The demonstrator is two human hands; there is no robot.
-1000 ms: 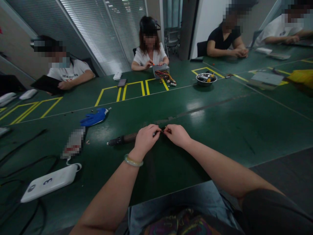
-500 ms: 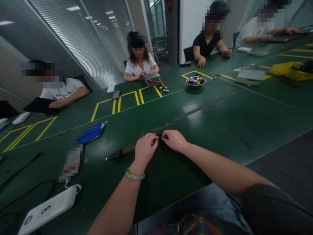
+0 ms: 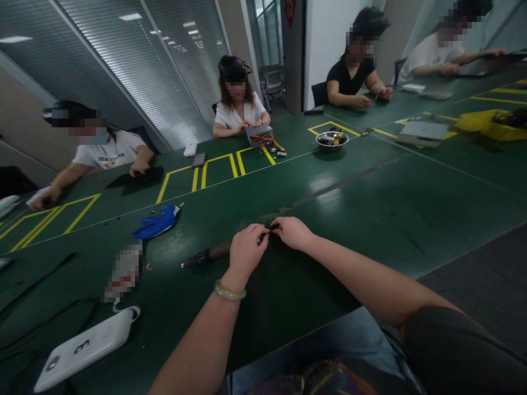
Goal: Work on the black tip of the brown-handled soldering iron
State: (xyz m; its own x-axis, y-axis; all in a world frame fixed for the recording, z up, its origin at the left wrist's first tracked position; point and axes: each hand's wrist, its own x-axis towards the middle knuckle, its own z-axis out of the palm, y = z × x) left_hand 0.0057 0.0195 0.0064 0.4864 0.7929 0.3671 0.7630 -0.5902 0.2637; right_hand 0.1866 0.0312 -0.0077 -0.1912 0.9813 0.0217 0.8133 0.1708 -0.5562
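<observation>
Both hands meet above the green table (image 3: 354,214), fingertips almost touching. My left hand (image 3: 248,249), with a bangle on its wrist, is closed in a pinch on a small dark piece, mostly hidden by the fingers. Facing it, my right hand (image 3: 293,232) also pinches; a thin dark bit shows between the two hands, too small to name. Beside my left hand lies a dark stick-shaped tool (image 3: 206,256) with a black collar and a metal tip pointing left, resembling an electric screwdriver. Its other end is hidden behind the hand.
At left lie a blue glove (image 3: 158,221), a white power bank (image 3: 88,348) and black cables (image 3: 45,282). A metal bowl (image 3: 331,144) holds small parts farther off. Across the table, a person handles a grey box with coloured wires (image 3: 263,138). Other people sit along the far side.
My hands keep nearly the same pinching pose; the view shifts slightly. At far left, a co-worker's dark flat object now lies on the table, and that person's one arm reaches out to the side.
</observation>
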